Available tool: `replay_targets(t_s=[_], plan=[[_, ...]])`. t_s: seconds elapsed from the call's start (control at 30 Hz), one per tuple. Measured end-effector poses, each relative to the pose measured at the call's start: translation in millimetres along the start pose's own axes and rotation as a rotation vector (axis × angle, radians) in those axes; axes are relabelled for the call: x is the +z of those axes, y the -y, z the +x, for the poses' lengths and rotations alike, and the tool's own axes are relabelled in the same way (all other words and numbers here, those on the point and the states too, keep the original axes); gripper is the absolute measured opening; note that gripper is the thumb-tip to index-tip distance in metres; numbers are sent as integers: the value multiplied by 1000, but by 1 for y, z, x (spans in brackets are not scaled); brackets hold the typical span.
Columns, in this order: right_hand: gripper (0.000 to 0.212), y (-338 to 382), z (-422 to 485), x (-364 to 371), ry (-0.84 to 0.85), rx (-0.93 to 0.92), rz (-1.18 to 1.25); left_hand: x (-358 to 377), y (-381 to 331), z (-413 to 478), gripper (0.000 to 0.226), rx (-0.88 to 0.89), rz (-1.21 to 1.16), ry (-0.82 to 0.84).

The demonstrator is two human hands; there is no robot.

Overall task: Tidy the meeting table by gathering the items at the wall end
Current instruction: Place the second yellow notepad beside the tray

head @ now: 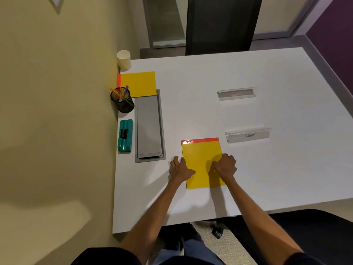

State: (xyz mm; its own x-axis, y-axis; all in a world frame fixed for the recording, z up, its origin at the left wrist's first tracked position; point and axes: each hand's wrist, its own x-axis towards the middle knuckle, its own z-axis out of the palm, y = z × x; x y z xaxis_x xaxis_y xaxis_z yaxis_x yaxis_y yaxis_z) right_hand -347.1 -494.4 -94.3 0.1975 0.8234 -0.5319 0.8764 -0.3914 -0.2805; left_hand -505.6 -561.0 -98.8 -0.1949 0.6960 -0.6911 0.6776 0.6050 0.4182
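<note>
Both my hands are on the yellow notepad [201, 161] that lies flat in the lower middle of the frame, its red binding strip pointing toward the top of the picture. My left hand [180, 169] sits at the pad's left edge, fingers spread on the white table [286, 169] and the thumb laid over the yellow cover; it presses rather than clamps. My right hand [225, 165] is curled at the pad's right edge, knuckles up, fingers bent down onto the cover; I cannot tell whether they hook under the edge. At the left of the frame, along the beige wall, the gathered things sit in a row: a paper cup [124, 60] at the upper left corner of the table, a second yellow pad [138, 84] just below it, a black mesh pen holder [122, 101] with an orange and a purple pen touching that pad's lower left corner, and a teal whiteboard eraser [125, 135] lower down. A grey cable hatch [150, 127] is set into the table just right of the eraser. To the right of centre lie two clear name-card holders, one blank [236, 93] and one lettered [248, 135], well apart from the wall.
</note>
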Motion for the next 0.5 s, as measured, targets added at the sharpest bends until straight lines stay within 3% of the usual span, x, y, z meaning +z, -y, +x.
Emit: replay_targets(t_s=[0.13, 0.27, 0.4, 0.5], plan=[[56, -3, 1, -3, 19, 12, 100, -6, -3, 6, 74, -24, -177, 27], [47, -9, 3, -4, 36, 43, 213, -15, -5, 10, 46, -85, -433, 16], [25, -14, 2, -2, 57, 54, 291, -18, -4, 6, 62, -188, -579, 65], [14, -11, 1, 0, 99, 0, 340, -16, 5, 4, 45, -176, -804, 16]])
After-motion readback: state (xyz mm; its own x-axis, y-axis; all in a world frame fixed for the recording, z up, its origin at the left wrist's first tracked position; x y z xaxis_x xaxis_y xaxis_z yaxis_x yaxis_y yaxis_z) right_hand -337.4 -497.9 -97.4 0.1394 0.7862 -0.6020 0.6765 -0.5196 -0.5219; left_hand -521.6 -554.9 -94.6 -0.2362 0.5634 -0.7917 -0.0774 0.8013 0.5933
